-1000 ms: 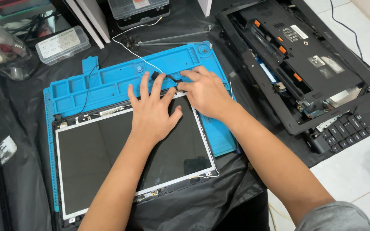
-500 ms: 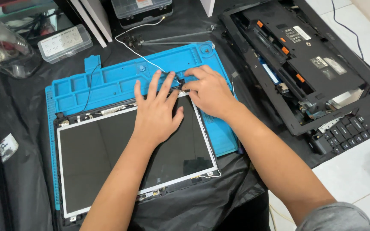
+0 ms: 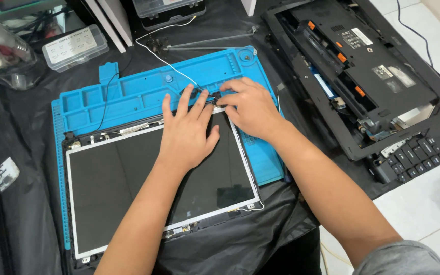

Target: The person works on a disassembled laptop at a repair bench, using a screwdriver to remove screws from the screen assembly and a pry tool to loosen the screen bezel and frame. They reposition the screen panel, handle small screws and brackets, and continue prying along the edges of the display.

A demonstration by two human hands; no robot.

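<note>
The left hand (image 3: 187,130) lies flat, fingers spread and open, pressing on the upper right part of a bare, dark laptop display panel with a thin silver frame (image 3: 128,188). The panel sits tilted on a bright blue silicone repair mat with moulded compartments (image 3: 128,97), which lies on a black plastic sheet (image 3: 26,142) covering the counter. The right hand (image 3: 250,107) rests just beside the left at the panel's top right corner, its fingers curled in a closed grip on a small black part at the panel's edge (image 3: 214,98); what exactly that part is cannot be told. A thin white wire (image 3: 166,62) runs from this corner up across the mat, and a thin black wire (image 3: 105,99) crosses the mat's left side. To the right lies an opened black laptop base with exposed internals (image 3: 367,71), and a black keyboard piece (image 3: 413,155) sits near its lower edge. A clear plastic parts box (image 3: 75,47) stands at upper left.
</note>
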